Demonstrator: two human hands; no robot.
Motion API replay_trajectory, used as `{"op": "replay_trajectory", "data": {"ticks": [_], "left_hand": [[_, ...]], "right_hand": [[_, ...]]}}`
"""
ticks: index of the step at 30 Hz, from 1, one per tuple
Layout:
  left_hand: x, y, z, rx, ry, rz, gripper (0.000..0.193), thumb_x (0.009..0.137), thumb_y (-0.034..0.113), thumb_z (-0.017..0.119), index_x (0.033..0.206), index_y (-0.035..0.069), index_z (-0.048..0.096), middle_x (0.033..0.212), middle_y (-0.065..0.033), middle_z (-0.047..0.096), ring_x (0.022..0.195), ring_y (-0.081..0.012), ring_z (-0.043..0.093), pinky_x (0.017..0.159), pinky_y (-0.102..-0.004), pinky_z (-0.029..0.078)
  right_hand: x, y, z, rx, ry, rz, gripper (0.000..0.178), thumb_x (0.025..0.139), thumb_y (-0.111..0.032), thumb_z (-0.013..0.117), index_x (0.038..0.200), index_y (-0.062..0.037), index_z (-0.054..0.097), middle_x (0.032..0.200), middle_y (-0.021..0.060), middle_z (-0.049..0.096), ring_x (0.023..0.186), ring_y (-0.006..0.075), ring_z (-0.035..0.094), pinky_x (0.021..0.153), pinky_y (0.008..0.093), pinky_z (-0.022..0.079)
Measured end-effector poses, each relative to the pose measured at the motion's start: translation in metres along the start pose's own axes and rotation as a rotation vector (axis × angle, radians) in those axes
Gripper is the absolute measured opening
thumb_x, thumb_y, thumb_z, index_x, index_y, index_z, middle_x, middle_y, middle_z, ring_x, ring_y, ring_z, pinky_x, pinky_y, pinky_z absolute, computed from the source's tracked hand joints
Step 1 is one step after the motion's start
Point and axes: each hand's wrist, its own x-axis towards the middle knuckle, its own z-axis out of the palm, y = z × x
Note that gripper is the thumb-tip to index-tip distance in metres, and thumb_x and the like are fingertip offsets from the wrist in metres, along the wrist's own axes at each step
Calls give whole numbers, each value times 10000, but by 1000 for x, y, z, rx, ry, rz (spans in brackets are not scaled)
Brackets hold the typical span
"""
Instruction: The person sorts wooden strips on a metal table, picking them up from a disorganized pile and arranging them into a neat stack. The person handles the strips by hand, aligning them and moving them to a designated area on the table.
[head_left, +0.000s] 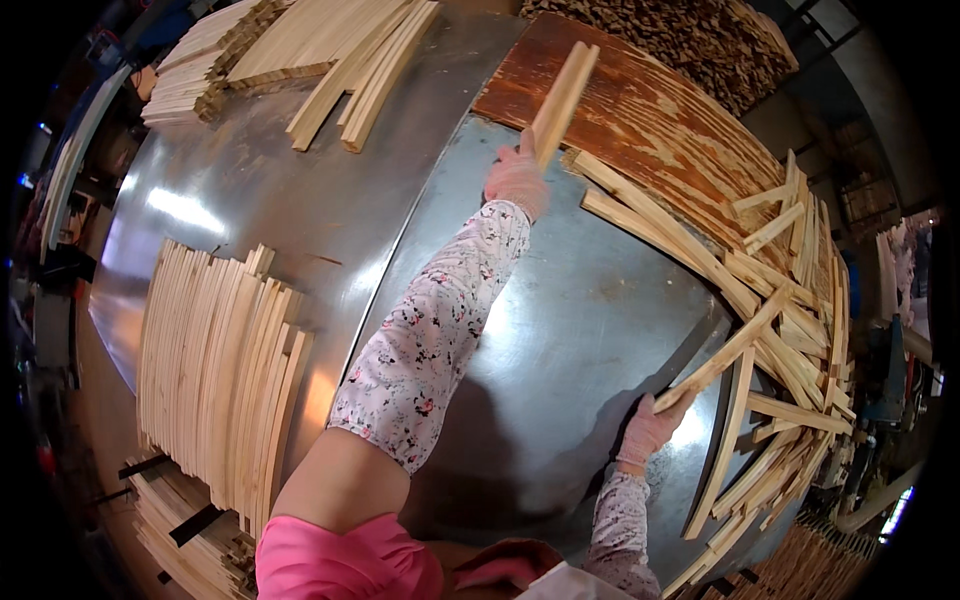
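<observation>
Shiny grey metal table [590,290] here; far side, the floral-sleeved left hand [517,180] curls its fingers round long pale wooden strips [567,95]; near right, the floral-sleeved right hand [652,430] has fingers gripping 1 slim pale wooden stick [722,351].

No legible text or numbers anywhere. Nothing readable on the pale wooden strips [566,100] or grey metal tabletop [590,280].

A shiny metal table [590,300] spreads beneath the left hand [516,178] and the right hand [652,430]. Ahead and to the right of the left hand lies a worn reddish-brown board [650,110], with a big pile of rough brown wood [665,40] beyond it. Well to the left of the right hand, dark bars [197,525] jut out low down.
</observation>
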Motion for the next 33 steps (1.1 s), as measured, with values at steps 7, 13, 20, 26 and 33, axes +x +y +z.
{"op": "replay_trajectory", "data": {"ticks": [7, 13, 20, 26, 33], "left_hand": [[48, -77, -77, 22, 129, 53, 385, 963, 191, 697, 1327, 67, 681, 1216, -242, 763, 1189, -406, 736, 1022, -480, 586], [120, -189, -139, 234, 287, -131, 453, 959, 310, 716, 1344, 84, 644, 1315, -161, 729, 1307, -339, 690, 1033, -492, 590], [137, -211, -155, 149, 117, -252, 786, 857, 395, 759, 1523, 62, 508, 1465, -233, 645, 1365, -386, 645, 1139, -483, 521], [146, -237, -164, 9, 53, -145, 752, 852, 437, 771, 1428, 1, 561, 1352, -257, 704, 1320, -411, 668, 1117, -476, 538], [113, -225, -137, -16, 68, 100, 642, 953, 468, 693, 1395, 11, 604, 1317, -257, 725, 1243, -414, 701, 1108, -462, 532]], "right_hand": [[-75, -9, -21, -269, -169, -53, 814, 909, -216, 647, 1625, 72, 390, 1581, 319, 481, 1461, 497, 456, 1256, 536, 342], [-96, -17, -14, -486, -190, -210, 798, 933, -309, 630, 1623, 30, 417, 1527, 312, 518, 1393, 497, 493, 1191, 568, 393], [-102, -19, -10, -504, -174, -213, 766, 1025, -404, 614, 1607, 55, 420, 1555, 304, 509, 1420, 503, 474, 1202, 583, 384], [-101, -97, 73, -315, -2, -461, 675, 928, -163, 762, 1503, 98, 526, 1524, 290, 565, 1427, 470, 503, 1202, 553, 402], [-33, -339, 369, -161, -524, -682, 634, 978, -435, 674, 1387, 40, 582, 1286, 292, 675, 1256, 462, 564, 1095, 567, 424]]}}
